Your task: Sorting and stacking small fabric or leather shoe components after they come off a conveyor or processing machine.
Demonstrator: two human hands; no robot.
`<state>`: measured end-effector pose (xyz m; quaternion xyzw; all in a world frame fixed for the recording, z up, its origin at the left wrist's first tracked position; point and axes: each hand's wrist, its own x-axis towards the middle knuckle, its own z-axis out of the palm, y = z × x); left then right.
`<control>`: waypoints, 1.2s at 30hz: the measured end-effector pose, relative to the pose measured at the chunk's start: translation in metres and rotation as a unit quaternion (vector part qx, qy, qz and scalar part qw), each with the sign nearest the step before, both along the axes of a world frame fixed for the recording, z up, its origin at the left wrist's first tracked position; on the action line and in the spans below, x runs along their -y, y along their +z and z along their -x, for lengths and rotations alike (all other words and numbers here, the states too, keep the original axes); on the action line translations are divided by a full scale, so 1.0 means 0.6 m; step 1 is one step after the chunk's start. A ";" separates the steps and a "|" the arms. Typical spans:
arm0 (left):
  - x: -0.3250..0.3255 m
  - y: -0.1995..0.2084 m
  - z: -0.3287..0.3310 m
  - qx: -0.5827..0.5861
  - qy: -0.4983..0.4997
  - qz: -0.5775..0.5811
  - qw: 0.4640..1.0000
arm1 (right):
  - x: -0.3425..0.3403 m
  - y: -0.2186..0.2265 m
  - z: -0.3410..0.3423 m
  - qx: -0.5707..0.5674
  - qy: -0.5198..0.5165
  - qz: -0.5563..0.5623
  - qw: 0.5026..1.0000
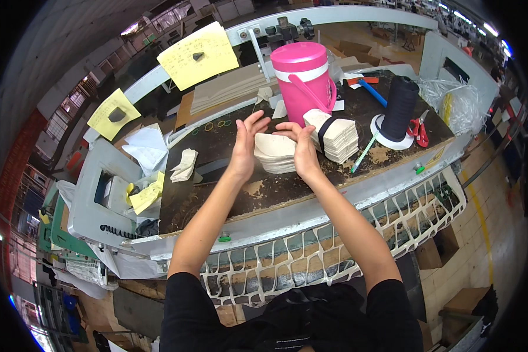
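Observation:
A stack of cream fabric pieces [274, 154] stands on the dark worktable [217, 196] between my two hands. My left hand [244, 146] is open at the stack's left side, its fingers stretched up and away from me, its palm toward the pieces. From the right, my right hand [302, 149] grips the stack, with fingers reaching around its far edge. Close to my right hand lies a second cream stack [341, 141], bound with a black band [324, 134]. A smaller bundle of cream pieces [185, 165] rests to the left of my left hand.
Behind the stacks stands a pink jug [299, 79] with a handle. To the right are a black thread cone [399, 108], red-handled scissors [418, 130] and a pale green stick [365, 152]. White netting [287, 258] hangs along the front edge. Yellow papers [199, 56] sit on the rail.

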<state>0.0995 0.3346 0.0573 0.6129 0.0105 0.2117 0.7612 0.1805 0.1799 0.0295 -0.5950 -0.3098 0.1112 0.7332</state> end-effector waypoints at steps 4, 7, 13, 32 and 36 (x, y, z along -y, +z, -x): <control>-0.058 0.077 0.034 0.029 -0.087 -0.312 0.946 | 0.034 0.014 -0.004 0.152 0.040 -0.009 0.988; -0.057 0.127 0.038 0.043 -0.115 -0.507 0.853 | 0.068 0.061 0.005 0.188 0.083 0.078 0.976; -0.059 0.119 0.028 -0.034 -0.142 -0.510 0.848 | 0.093 0.079 -0.001 0.246 0.042 0.148 0.957; -0.053 -0.009 0.024 0.044 -0.075 -0.127 0.988 | 0.064 0.002 -0.007 0.128 0.120 0.043 0.984; -0.006 -0.020 -0.008 0.058 0.063 0.089 0.992 | 0.010 0.000 -0.012 -0.017 0.030 -0.003 0.999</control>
